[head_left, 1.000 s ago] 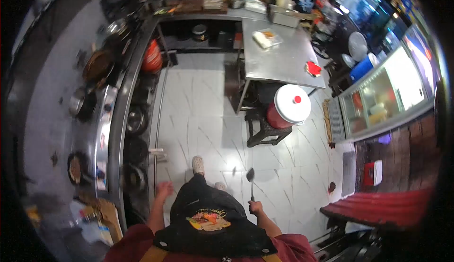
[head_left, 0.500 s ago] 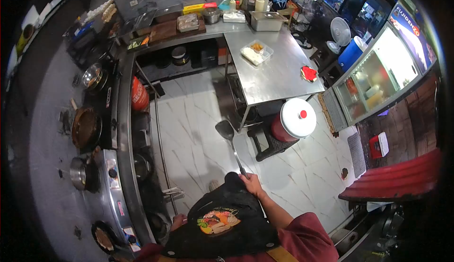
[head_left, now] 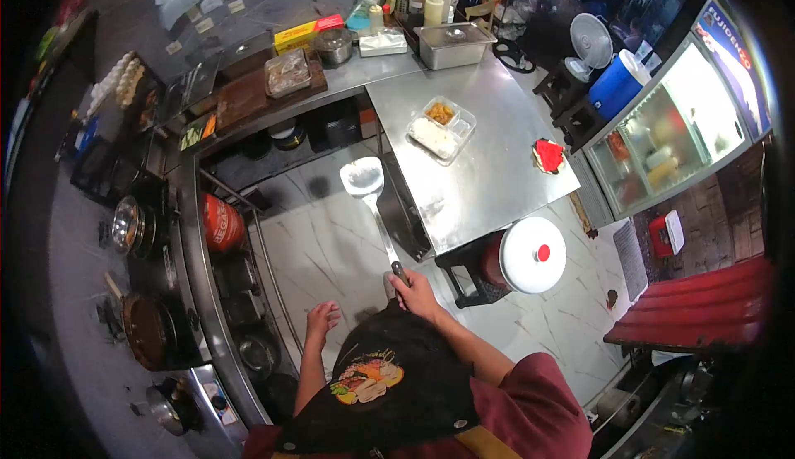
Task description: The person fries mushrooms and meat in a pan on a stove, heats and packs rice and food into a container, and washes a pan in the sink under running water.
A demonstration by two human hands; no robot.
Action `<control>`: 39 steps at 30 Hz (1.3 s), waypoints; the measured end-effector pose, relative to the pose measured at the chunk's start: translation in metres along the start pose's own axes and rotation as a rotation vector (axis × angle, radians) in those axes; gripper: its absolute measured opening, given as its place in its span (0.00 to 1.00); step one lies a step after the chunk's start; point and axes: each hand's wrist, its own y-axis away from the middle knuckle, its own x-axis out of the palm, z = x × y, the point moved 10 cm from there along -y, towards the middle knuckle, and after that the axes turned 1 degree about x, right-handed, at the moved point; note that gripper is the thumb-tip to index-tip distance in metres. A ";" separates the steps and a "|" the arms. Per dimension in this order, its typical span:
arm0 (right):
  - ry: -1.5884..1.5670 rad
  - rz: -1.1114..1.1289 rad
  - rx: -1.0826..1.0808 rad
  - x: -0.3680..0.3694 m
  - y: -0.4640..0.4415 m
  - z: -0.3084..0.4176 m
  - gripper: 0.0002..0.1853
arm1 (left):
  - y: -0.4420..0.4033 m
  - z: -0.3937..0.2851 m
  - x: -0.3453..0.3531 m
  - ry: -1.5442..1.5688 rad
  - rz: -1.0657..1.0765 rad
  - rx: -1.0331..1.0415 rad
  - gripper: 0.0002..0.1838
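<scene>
A metal spatula (head_left: 383,229) points forward from my right hand (head_left: 416,295), which is wrapped round its dark handle. Its wide, shiny blade is raised over the floor, near the left side of the steel table (head_left: 489,186). My left hand (head_left: 322,320) is held in front of the apron (head_left: 356,393), fingers loosely stretched and nothing in them. On the table lies a clear divided food tray (head_left: 443,132), with white rice in one part and an orange-brown dish in another. A red cloth (head_left: 548,156) rests near the right edge.
A white-lidded red drink cooler (head_left: 534,256) stands on a black stool by the table's front. Along the left counter are a wok (head_left: 149,330) and a pot (head_left: 170,409). A display fridge (head_left: 675,128) is at right. A steel pan (head_left: 455,45) sits at the back.
My view has moved forward, bringing the table closer. The spatula has swung up and forward, its blade now showing bright. My left hand has come up from low beside the apron.
</scene>
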 end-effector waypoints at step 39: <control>0.039 -0.906 -0.095 -0.251 -0.381 0.109 0.23 | -0.334 -0.678 0.092 0.128 0.133 0.638 0.22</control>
